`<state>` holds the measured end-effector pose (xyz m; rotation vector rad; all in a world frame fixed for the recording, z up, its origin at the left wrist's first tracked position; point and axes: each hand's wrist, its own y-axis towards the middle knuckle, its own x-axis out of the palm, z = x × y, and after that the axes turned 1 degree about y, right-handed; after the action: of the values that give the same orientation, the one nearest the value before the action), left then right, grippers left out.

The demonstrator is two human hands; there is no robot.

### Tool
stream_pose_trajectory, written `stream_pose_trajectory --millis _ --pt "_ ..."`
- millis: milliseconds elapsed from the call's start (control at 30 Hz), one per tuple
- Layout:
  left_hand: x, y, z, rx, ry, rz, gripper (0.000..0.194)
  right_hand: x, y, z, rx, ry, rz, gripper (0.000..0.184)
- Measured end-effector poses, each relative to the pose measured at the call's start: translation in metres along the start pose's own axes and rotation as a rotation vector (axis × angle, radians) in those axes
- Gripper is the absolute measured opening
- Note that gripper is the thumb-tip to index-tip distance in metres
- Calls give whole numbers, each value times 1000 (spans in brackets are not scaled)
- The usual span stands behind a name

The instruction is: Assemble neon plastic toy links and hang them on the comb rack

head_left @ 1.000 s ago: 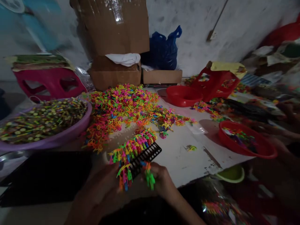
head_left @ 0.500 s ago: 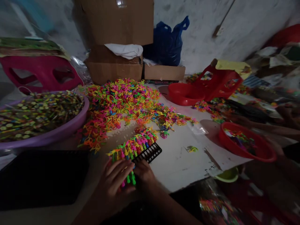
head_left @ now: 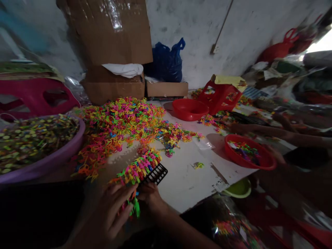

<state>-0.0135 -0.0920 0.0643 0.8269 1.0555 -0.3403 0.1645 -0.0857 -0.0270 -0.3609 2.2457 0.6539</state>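
A black slotted plastic rack (head_left: 157, 174) slants up to the right in front of me. Small bright plastic pieces (head_left: 141, 166) stand in a dense row along its far side. My left hand (head_left: 112, 204) is curled around the near left end of the row, fingers on the pieces; green and orange ones stick out below its fingertips. Closed on the rack's near edge is my right hand (head_left: 153, 197), its fingertips partly hidden. A large loose heap of the same sort of pieces (head_left: 124, 117) lies just beyond both hands.
At left stands a purple basin (head_left: 80, 138) full of small parts, with a dark flat surface (head_left: 44, 211) below it. A red bowl (head_left: 190, 112) is beyond. Another person's arm (head_left: 269, 135) reaches in near a second red bowl (head_left: 272, 166). Cardboard boxes (head_left: 114, 88) line the wall.
The view has swung right, so everything sits further left. My left hand's fingers have spread somewhat and shifted on the pieces; my right hand still holds the rack.
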Motion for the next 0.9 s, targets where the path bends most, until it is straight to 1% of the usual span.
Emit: stream_pose_trajectory --millis 33,100,133,167,200,233,300,333,400,467,533,567,600,633,667,733,767,833,900 --pt "-7 10 1 4 -28 -55 34 -14 1 5 -52 76 -36 13" --pt "-17 28 3 53 -54 -174 26 -52 8 23 -61 200 -42 19" --pt "-20 35 5 85 -58 -213 22 -75 13 36 64 189 76 24" --pt "-21 39 6 114 -56 -226 20 -98 19 51 236 107 226 25" --pt "-21 41 6 136 -51 -220 20 -119 27 67 431 -31 370 25" --pt "-18 41 7 153 -44 -207 23 -138 34 84 609 -179 465 24" --pt "-11 39 6 166 -21 -192 29 -164 48 114 694 -238 469 18" --pt "-8 38 6 160 -11 -189 30 -171 53 125 704 -240 442 14" --pt "-4 37 7 128 -18 -198 27 -176 57 138 694 -209 391 10" --pt "-4 38 7 88 -52 -209 23 -172 52 135 703 -187 382 13" --pt "-7 37 5 68 -95 -253 27 -161 38 117 688 -117 411 19" --pt "-10 36 3 58 -113 -270 32 -153 29 104 646 -35 421 21" --pt "-12 34 1 38 -127 -273 37 -142 20 88 579 71 422 22" --pt "-14 32 -3 14 -137 -263 40 -130 11 71 475 210 398 22" --pt "-16 30 -6 -10 -146 -238 41 -116 4 54 374 329 348 20" --pt "-17 25 -10 -47 -157 -183 39 -83 -6 24 224 440 220 17" --pt "-17 23 -11 -56 -161 -173 37 -67 -8 13 149 450 171 17" --pt "-17 21 -10 -54 -161 -185 34 -41 -9 3 30 378 108 18" --pt "-17 20 -6 -57 -149 -202 34 -26 -7 4 -9 231 73 18"
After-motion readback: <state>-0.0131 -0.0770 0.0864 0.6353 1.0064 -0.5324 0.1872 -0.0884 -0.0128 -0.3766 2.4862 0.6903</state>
